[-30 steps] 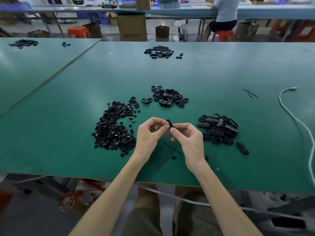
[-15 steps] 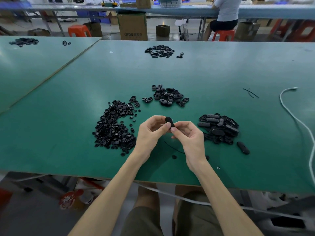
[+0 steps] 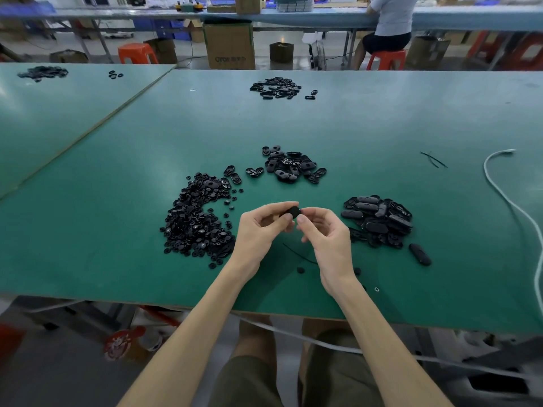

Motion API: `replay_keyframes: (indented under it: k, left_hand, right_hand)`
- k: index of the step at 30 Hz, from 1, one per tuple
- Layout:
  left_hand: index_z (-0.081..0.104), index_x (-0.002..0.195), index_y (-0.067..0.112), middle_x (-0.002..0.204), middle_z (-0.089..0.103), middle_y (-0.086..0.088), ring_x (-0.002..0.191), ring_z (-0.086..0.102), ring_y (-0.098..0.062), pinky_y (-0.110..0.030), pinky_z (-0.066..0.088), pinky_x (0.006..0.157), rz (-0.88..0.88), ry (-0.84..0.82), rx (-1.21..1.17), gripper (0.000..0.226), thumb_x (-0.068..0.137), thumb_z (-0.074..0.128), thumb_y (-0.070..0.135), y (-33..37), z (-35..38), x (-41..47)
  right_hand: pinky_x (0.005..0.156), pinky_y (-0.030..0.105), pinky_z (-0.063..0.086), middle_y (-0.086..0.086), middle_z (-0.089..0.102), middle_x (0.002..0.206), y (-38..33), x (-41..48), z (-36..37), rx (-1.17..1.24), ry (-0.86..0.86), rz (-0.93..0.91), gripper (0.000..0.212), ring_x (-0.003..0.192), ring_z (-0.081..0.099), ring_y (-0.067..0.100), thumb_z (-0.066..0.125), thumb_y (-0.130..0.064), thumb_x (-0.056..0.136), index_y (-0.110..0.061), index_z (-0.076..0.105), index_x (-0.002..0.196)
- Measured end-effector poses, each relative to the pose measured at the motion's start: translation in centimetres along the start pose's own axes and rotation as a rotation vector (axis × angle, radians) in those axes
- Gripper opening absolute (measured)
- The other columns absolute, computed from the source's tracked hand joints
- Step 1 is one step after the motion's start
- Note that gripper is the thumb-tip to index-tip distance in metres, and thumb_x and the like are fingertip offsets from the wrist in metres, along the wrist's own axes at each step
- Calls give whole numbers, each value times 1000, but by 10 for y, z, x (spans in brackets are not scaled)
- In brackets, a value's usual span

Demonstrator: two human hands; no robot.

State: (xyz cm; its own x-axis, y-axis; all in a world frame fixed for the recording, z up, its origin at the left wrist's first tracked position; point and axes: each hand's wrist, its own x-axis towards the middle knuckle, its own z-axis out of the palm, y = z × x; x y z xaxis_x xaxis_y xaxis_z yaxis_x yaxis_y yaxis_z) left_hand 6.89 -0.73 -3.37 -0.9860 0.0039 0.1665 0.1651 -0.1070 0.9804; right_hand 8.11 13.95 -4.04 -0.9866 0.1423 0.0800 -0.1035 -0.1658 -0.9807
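Both hands are up off the counter (image 3: pixel 382 118), working one black oval piece (image 3: pixel 291 213) between the fingertips.

- Change: a second ago the piece stood on end, thin edge toward me. Half a second ago it showed a rounder face. Now it lies crosswise between the two hands. The hands themselves have barely shifted.
- Left hand (image 3: pixel 258 230): grip clamped on the piece's left end, thumb and fingers curled round it.
- Right hand (image 3: pixel 326 239): grip pinched on the right end, thumb tip up against it.
- Heap of small parts (image 3: pixel 197 221) at 9 o'clock of the hands, open shells (image 3: pixel 291 165) at 12, closed ovals (image 3: pixel 379 221) at 3.

My reading: the turning looks like seating or checking a fit. I cannot tell whether the halves are snapped shut. If they are, the piece likely goes to the 3 o'clock pile next.
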Motion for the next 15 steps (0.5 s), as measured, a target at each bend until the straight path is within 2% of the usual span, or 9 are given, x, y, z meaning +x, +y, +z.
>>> replay_keyframes:
  k: [3,7,10,15]
  left_hand:
    - [78,114,9,98,78,-15,84,72,-18,-30,59,87,-11,-47,36,25,93,70,-2,0,2,-1]
    - [80,110,11,97,80,-8,84,73,-17,-27,58,86,-13,-38,65,24,91,71,-2,2,3,-2]
    - [81,106,12,98,80,-5,90,74,-29,-34,59,91,-12,-22,104,24,90,70,-4,2,3,-1]
    - [81,99,11,96,80,1,91,75,-14,-21,57,84,16,-6,154,28,88,66,-10,3,5,-2]
  right_hand:
    - [65,20,54,-1,77,82,-1,-1,-1,3,3,-4,6,76,72,9,73,-6,96,-8,72,101]
    - [64,19,53,-2,77,79,-1,-1,-1,-22,3,2,2,72,70,6,73,-8,96,-9,72,97]
    - [65,19,53,-4,76,78,1,-1,-1,-50,-11,21,3,72,69,3,72,-7,97,-10,71,96]
    - [65,17,52,-5,75,77,1,-1,0,-92,-27,39,5,68,65,4,72,-7,97,-11,71,94]
